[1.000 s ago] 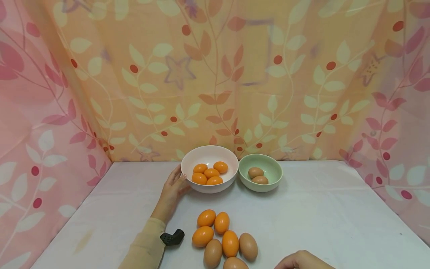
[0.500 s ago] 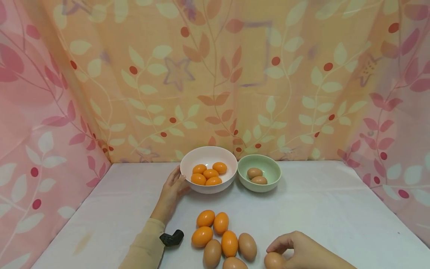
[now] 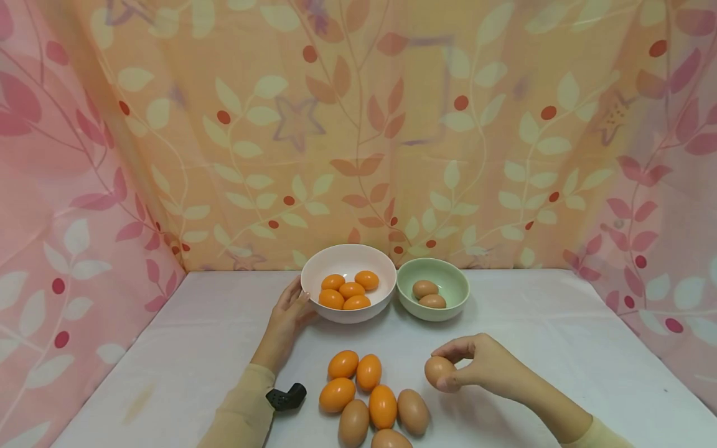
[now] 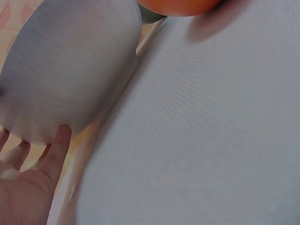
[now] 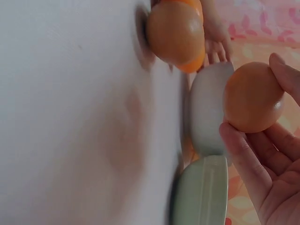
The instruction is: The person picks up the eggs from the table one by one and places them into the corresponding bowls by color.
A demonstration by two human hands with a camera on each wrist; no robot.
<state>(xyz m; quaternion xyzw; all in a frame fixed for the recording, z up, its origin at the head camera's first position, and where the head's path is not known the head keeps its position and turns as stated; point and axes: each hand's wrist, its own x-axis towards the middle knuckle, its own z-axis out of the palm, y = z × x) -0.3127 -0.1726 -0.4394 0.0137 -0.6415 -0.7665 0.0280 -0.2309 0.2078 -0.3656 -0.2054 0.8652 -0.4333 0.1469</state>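
Observation:
My right hand (image 3: 487, 367) pinches a brown egg (image 3: 439, 372) between thumb and fingers, raised over the table to the right of the loose eggs. In the right wrist view, the thumb and fingertips grip the held egg (image 5: 253, 97) from opposite sides. My left hand (image 3: 287, 314) rests its fingers against the left outer wall of a white bowl (image 3: 350, 316), which holds several orange eggs (image 3: 351, 290). Spread, fairly straight fingers touch the bowl's outside (image 4: 70, 70) in the left wrist view. Close to its right stands a smaller green bowl (image 3: 434, 311) with two brown eggs (image 3: 426, 288) inside.
Several orange eggs (image 3: 337, 394) and brown eggs (image 3: 413, 411) lie grouped on the white table (image 3: 560, 348) in front of the bowls. A black device (image 3: 287, 396) sits at the left wrist. Patterned cloth (image 3: 358, 124) stands behind the table and at both sides.
My right hand came in from the bottom edge, took hold of a brown egg, and has carried it up and slightly left toward the bowls. The left hand has stayed at the white bowl.

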